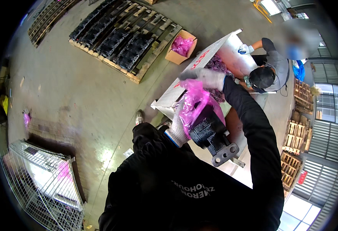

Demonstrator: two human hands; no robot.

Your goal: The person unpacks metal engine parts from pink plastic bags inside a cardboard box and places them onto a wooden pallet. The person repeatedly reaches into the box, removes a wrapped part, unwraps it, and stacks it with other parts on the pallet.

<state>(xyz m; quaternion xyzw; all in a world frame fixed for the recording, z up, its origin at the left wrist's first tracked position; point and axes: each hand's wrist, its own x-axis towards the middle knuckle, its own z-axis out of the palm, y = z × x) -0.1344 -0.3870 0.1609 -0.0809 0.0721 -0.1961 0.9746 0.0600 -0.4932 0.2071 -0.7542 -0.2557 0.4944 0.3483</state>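
The gloved left hand grips a black metal part held over the big white box, fingers closed on it, while the right hand pinches the pink plastic bag, already peeled halfway off. More bagged parts fill the box; a pallet of bare parts lies on the concrete floor of a warehouse.

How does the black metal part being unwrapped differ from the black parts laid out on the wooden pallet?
The black cast metal part is single, held up by the left hand, and half covered by a pink plastic bag that the right hand pulls. The black parts on the pallet are many, bare of wrapping, and lie in rows on the wooden pallet. Both are dark black; whether they are the same kind cannot be told.
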